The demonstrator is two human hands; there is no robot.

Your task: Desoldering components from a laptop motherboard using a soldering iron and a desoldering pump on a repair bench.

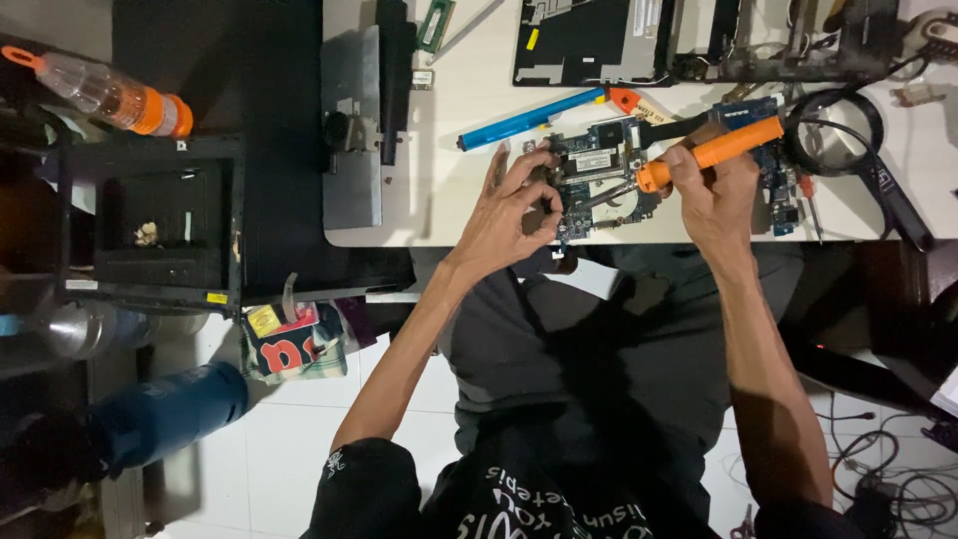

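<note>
The iron (711, 153) is showing an orange handle with a black rear grip. The board (599, 180) is looking blue, a white label on it. At ten o'clock from the board, a tube (531, 120) is lying bright blue — the table (449, 200) under it is showing cream. At nine o'clock, a bottle (110, 95) is wearing orange bands.

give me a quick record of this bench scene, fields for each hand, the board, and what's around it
left hand: fingertips steadying the circuit board's left edge
right hand: gripping an orange soldering iron, tip down on the board
circuit board: blue, flat on the white table at its near edge
behind board: blue cylinder; opened laptop shell
right of board: magnifier
far left: plastic bottle with orange cap
</note>
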